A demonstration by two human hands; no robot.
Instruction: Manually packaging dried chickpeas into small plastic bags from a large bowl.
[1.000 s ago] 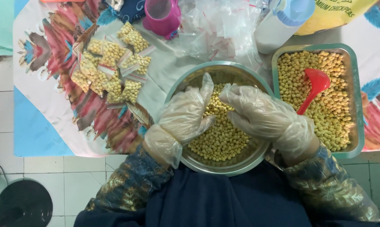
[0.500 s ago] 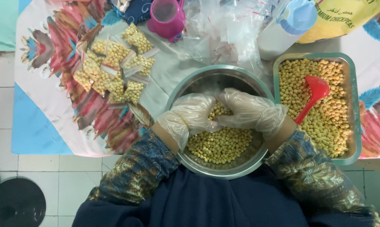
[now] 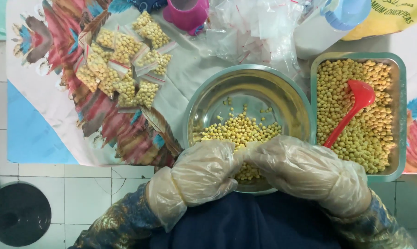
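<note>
Gloved left hand (image 3: 197, 177) and right hand (image 3: 310, 173) meet fingertips-together over the steel bowl (image 3: 204, 103) of chickpeas (image 3: 240, 131) just beyond them, apparently mid-portioning; whether they pinch anything cannot be told.

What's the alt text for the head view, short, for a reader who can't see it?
Two hands in clear plastic gloves, left hand and right hand, meet over the near rim of a round steel bowl of chickpeas. To the right, a red ladle lies in a rectangular tray of chickpeas; to the left, small filled bags lie on a patterned cloth.
</note>
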